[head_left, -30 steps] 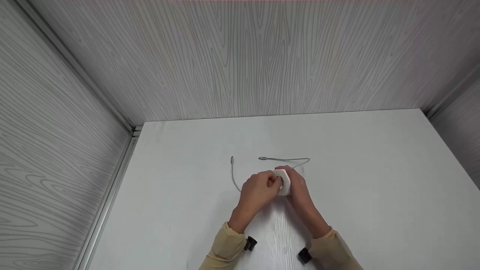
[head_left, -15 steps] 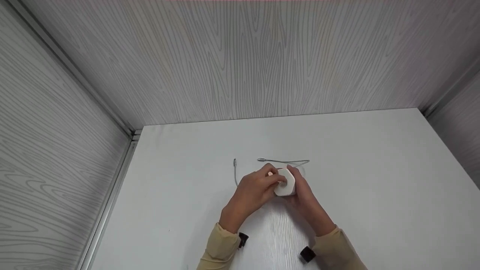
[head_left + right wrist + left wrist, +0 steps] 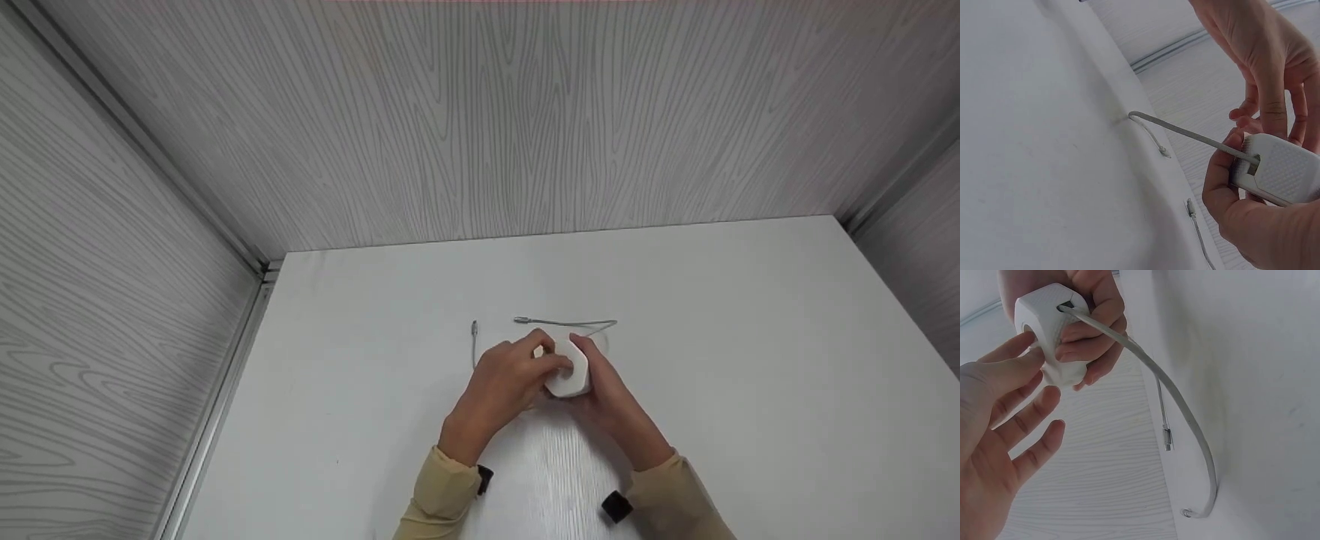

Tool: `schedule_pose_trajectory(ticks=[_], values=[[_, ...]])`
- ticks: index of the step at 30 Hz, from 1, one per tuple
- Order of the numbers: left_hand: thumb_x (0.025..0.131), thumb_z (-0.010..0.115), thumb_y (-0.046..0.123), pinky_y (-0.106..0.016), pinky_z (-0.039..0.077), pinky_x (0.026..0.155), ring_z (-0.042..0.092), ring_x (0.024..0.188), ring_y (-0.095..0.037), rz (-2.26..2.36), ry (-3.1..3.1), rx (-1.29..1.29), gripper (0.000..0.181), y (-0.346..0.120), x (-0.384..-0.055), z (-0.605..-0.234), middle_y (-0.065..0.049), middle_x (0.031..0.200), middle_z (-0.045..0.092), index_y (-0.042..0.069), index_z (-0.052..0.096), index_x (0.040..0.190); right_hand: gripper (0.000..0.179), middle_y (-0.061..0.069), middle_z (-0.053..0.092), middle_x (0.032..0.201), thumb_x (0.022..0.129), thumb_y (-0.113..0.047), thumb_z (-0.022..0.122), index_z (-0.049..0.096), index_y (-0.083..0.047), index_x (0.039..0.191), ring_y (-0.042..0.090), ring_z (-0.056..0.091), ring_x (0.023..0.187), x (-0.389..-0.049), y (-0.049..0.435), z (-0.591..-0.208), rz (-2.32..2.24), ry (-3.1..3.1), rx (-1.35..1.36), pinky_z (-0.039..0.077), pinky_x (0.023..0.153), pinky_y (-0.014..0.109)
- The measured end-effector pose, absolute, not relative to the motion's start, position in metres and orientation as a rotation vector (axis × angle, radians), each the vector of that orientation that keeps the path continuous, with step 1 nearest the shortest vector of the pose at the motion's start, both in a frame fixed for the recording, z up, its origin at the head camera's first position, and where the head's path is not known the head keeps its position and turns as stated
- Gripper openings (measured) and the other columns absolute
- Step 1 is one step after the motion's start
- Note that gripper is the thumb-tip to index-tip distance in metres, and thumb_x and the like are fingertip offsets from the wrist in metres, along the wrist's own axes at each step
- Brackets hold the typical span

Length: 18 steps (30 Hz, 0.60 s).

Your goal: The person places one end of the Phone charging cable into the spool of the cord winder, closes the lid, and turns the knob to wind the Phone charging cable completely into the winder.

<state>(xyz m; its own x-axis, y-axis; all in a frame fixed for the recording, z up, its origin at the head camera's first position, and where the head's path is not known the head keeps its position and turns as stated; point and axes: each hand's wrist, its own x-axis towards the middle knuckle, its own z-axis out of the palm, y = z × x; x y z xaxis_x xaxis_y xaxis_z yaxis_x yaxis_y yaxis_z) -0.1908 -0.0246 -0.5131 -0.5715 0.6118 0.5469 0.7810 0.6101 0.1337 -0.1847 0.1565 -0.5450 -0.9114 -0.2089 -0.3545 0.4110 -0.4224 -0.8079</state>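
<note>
My right hand grips a white cable winder, fingers wrapped along its side. The left hand reaches across its face, thumb and forefinger pinching at the round hollow in the middle. In the left wrist view, this hand's other fingers spread loosely below. The winder's textured shell has a slot where a grey cable comes out. One cable end lies left of the hands. Another cable runs behind them, bent back at the right, with its metal connector pointing left.
A white tabletop lies under the hands. A wood-grain panel stands behind it, and another panel with a metal rail rises at the left. Black wrist mounts stick out from the sleeves.
The left hand's fingers have shifted on the winder, whose face now turns more upward. The left cable end has slid slightly right and nearer, with less of it showing. The rear cable barely moved.
</note>
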Motion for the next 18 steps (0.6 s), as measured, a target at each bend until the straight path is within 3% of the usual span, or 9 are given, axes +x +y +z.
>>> schedule_pose_trajectory(ticks=[5,10,14,18], values=[[0.091,0.084,0.024,-0.022,0.035,0.060,0.048,0.059,-0.006,-0.424,-2.352,-1.029,0.018,-0.024,-0.193,-0.515,0.008,0.099,0.065,0.036,0.079,0.103,0.046,0.002,0.064,0.110,0.111,-0.043,0.043,0.050,-0.002,0.131,0.014,0.064,0.094,-0.184,0.155,-0.546,-2.338,1.482,0.319,0.057,0.082,0.030],[0.084,0.084,0.047,-0.025,0.042,0.061,0.062,0.069,-0.004,-0.361,-2.359,-0.952,0.018,-0.023,-0.193,-0.520,0.009,0.093,0.066,0.034,0.081,0.096,0.048,0.000,0.067,0.111,0.111,-0.043,0.042,0.058,-0.003,0.130,0.012,0.064,0.094,-0.183,0.152,-0.548,-2.301,1.620,0.337,0.056,0.082,0.028],[0.091,0.082,0.044,-0.026,0.043,0.061,0.062,0.067,-0.006,-0.378,-2.431,-0.867,0.021,-0.015,-0.188,-0.523,0.007,0.085,0.066,0.023,0.078,0.089,0.048,0.000,0.068,0.111,0.112,-0.043,0.039,0.063,-0.004,0.127,0.012,0.062,0.097,-0.181,0.150,-0.547,-2.296,1.747,0.303,0.054,0.084,0.026],[0.097,0.073,0.028,-0.023,0.034,0.053,0.052,0.057,-0.008,-0.560,-2.616,-0.694,0.022,0.001,-0.179,-0.522,0.004,0.073,0.064,0.015,0.071,0.080,0.043,0.003,0.068,0.117,0.114,-0.033,0.038,0.066,-0.003,0.127,0.010,0.061,0.102,-0.181,0.147,-0.548,-2.231,1.999,0.221,0.053,0.087,0.022]])
